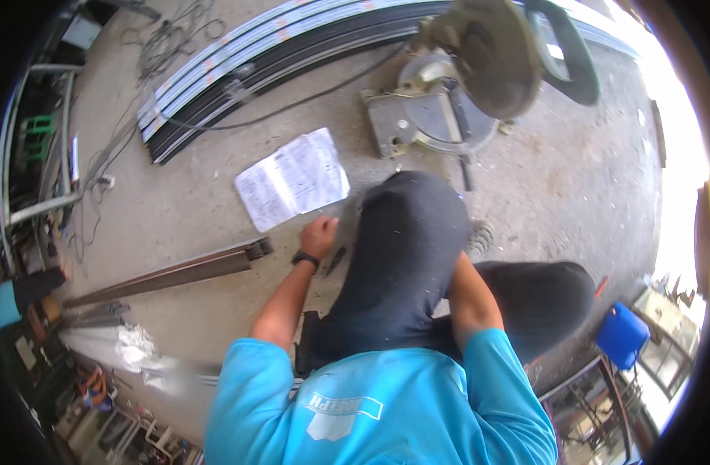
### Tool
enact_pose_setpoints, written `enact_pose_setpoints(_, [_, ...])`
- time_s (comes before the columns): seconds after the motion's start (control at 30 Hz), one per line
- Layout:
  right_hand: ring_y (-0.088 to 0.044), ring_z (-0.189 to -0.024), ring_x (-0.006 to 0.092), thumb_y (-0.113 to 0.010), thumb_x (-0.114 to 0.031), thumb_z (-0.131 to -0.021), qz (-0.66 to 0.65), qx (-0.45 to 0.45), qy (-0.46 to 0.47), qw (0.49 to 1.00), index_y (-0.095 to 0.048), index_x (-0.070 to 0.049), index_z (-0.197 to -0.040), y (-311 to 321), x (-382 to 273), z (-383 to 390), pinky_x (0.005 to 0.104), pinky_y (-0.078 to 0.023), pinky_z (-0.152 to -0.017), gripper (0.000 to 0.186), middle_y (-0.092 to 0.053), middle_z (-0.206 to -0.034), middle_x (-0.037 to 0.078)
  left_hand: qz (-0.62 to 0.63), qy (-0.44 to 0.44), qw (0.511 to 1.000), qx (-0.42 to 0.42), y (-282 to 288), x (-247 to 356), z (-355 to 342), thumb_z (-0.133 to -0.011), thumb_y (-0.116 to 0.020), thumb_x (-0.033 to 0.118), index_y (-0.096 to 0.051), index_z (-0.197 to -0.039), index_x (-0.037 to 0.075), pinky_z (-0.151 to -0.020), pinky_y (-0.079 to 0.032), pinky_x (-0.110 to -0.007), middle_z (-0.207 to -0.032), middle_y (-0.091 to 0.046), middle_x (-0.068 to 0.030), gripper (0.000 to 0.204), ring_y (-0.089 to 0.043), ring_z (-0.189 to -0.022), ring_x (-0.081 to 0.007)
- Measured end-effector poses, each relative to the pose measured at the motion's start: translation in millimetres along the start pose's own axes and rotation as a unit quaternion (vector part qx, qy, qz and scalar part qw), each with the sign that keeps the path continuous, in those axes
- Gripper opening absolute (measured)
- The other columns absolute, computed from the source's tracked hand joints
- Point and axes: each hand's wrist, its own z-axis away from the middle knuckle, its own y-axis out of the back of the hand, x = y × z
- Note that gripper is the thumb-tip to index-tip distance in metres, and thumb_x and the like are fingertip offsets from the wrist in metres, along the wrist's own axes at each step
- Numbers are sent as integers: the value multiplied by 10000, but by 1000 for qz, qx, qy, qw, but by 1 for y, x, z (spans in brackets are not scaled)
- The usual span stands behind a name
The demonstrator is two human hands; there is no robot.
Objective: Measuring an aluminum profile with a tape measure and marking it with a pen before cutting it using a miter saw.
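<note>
Person in blue shirt and dark pants, low over concrete floor, one knee up; left hand beside the raised knee, fingers curled in, black wristband at the wrist, can't tell if anything is held; right forearm goes down between the legs, right hand hidden there, grip can't be told. Papers lie open on floor just past left hand, tilted, handwriting on both halves, too blurred to read; small dark item on floor close by the hand, between it and the thigh. Miter saw ahead, right of papers, with a cable running left from it. Behind papers, a stack of long profiles, pale and black, lying side by side. Brown profiles on floor to the left of left hand, white plastic below them. Blue stool off to the right, thin red item near it
</note>
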Motion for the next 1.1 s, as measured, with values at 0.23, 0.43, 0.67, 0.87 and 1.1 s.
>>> enact_pose_setpoints(0.23, [-405,-1321,422,-594,-418,-911,47,-41,4,998,-388,-211,-1439,-2,5,2,611,-418,-998,604,-441,-1413,146,236,-145,961,-13,-19,89,-71,-862,-661,113,-634,-1081,52,-822,-534,-377,-992,-674,-128,229,-660,-907,-270])
enact_pose_setpoints(0.43, [-448,-1289,411,-610,-402,-902,76,-67,55,993,-420,-178,-1416,19,9,5,582,-434,-991,592,-485,-1375,163,242,-76,967,-25,-25,96,-84,-863,-693,158,-630,-1047,54,-751,-547,-388,-916,-697,-127,222,-687,-816,-278])
enact_pose_setpoints(0.67, [-498,-1252,397,-628,-383,-891,123,-79,159,976,-457,-138,-1388,56,18,-8,548,-452,-982,580,-536,-1331,182,104,-65,992,5,1,30,-24,-834,-650,190,-644,-884,105,-771,-506,-454,-854,-667,-134,98,-648,-852,-349])
enact_pose_setpoints(0.87, [-541,-1221,385,-644,-366,-882,144,-113,292,939,-488,-105,-1365,109,-3,-38,520,-467,-975,571,-579,-1294,200,-5,31,997,73,28,-40,46,-743,-624,70,-629,-992,104,-932,-468,-455,-1144,-578,-139,251,-546,-1087,-363])
enact_pose_setpoints(1.1, [-592,-1184,371,-663,-347,-871,136,-149,547,812,-525,-65,-1337,222,-75,-41,486,-485,-966,562,-630,-1250,219,-180,149,949,209,86,-103,102,-789,-566,99,-444,-1412,25,-1133,-323,-520,-1509,-344,-233,638,-333,-1399,-422])
